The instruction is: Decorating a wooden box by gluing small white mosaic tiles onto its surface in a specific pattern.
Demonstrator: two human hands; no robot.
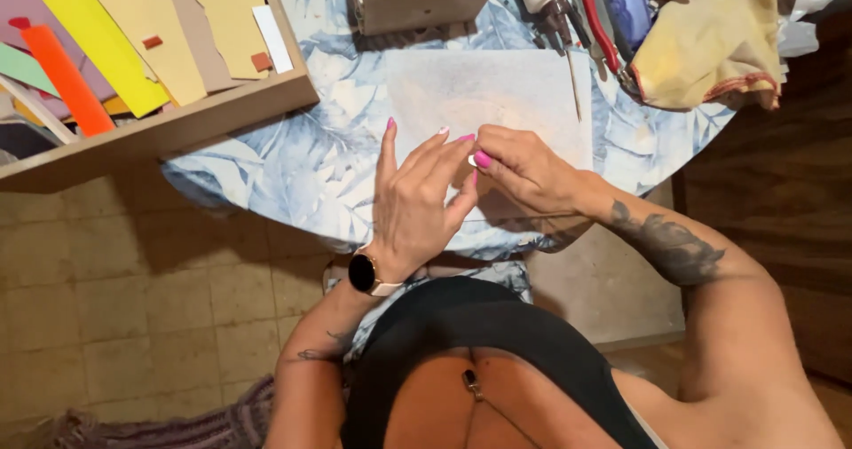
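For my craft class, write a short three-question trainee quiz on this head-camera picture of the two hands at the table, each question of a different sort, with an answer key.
1. True or false: the left hand wears a watch at the wrist.
2. Multiple choice: what lies on the flower-patterned tablecloth under the hands? A) a pale flat sheet B) a metal bowl C) a laptop
3. Short answer: where do the coloured paper strips lie?

Key
1. True.
2. A: the pale flat sheet. The right hand meets the left hand's fingertips above it and pinches something small and white, too small to identify.
3. In the wooden tray at the upper left of the picture.
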